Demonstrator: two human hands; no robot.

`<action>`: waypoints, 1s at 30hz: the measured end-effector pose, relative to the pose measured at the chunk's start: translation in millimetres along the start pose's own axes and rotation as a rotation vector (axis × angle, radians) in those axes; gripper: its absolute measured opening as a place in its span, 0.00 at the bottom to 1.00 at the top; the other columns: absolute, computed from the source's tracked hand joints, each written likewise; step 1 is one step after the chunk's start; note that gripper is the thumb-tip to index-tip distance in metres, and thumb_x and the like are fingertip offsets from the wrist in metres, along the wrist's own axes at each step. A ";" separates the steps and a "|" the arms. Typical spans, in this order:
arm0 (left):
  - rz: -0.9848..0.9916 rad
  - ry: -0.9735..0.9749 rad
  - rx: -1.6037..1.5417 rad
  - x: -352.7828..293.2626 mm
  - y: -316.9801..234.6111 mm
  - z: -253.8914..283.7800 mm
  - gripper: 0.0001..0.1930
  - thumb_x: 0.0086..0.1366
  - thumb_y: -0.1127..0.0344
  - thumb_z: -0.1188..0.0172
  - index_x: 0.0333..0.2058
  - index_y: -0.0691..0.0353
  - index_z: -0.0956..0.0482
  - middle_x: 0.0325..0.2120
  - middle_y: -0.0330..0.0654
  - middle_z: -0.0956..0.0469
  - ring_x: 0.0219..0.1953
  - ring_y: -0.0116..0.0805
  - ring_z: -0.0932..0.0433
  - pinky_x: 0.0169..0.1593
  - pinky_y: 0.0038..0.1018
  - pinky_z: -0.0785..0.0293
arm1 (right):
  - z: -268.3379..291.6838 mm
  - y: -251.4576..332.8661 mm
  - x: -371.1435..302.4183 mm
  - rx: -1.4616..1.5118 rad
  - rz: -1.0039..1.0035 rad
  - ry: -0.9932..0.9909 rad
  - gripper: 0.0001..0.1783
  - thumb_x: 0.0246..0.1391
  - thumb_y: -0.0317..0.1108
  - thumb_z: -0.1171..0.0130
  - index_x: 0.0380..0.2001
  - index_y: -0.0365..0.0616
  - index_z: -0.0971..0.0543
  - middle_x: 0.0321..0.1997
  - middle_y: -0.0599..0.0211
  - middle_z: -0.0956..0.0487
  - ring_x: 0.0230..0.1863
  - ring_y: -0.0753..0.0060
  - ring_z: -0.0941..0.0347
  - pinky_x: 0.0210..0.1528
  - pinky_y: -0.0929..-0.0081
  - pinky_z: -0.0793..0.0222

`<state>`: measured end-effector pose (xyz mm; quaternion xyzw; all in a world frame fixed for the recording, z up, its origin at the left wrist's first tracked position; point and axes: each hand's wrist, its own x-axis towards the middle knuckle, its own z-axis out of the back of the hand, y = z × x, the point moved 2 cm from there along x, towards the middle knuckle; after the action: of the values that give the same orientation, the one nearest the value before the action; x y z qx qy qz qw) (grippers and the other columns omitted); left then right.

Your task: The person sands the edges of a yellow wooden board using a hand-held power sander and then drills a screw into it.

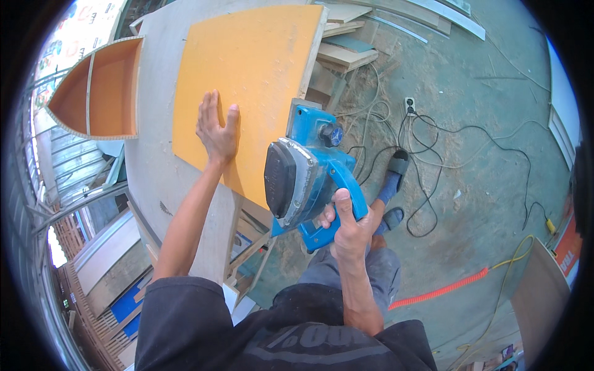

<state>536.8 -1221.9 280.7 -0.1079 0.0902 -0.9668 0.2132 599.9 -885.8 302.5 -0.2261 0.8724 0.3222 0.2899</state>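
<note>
A blue electric hand planer [309, 164] with a black side cover is gripped by its rear handle in my right hand [351, 229]. The planer sits along the right edge of a yellow-faced wooden panel [260, 68], at its near part. My left hand [218, 127] lies on the panel's yellow face with fingers spread, left of the planer. Small shavings dot that face. Beneath the panel is a pale workbench [148, 161]. The planer's sole is hidden from this view.
An orange-lined box with a divider [112, 89] stands at the left. Wood offcuts [346, 55] are stacked beyond the panel. On the dusty floor lie black cables [427, 204], a socket block [409, 105] and a coiled orange hose [439, 289]. My sandalled feet are beside the cables.
</note>
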 end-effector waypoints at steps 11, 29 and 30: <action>-0.001 0.018 0.025 -2.1 1.0 1.5 0.37 0.74 0.40 0.52 0.73 0.56 0.39 0.74 0.49 0.43 0.76 0.51 0.49 0.76 0.48 0.59 | -3.4 -12.2 15.2 0.014 0.037 0.034 0.18 0.66 0.44 0.34 0.31 0.39 0.23 0.20 0.71 0.27 0.21 0.79 0.31 0.25 0.77 0.35; -0.079 0.078 0.050 -4.3 0.3 5.4 0.35 0.74 0.49 0.51 0.72 0.65 0.39 0.74 0.54 0.43 0.75 0.60 0.48 0.75 0.51 0.55 | -15.6 18.8 66.4 0.019 0.051 0.017 0.19 0.66 0.44 0.35 0.29 0.39 0.23 0.19 0.72 0.28 0.20 0.80 0.32 0.24 0.78 0.36; -0.093 0.073 0.050 -2.2 -2.3 5.2 0.35 0.74 0.49 0.51 0.72 0.66 0.39 0.74 0.54 0.43 0.75 0.60 0.48 0.75 0.51 0.55 | -18.9 23.3 69.8 0.026 0.053 0.009 0.19 0.66 0.44 0.35 0.29 0.40 0.24 0.19 0.72 0.28 0.20 0.80 0.32 0.24 0.78 0.35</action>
<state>539.1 -1219.6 285.9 -0.0711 0.0688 -0.9810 0.1671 528.6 -897.3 278.8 -0.2005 0.8834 0.3176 0.2801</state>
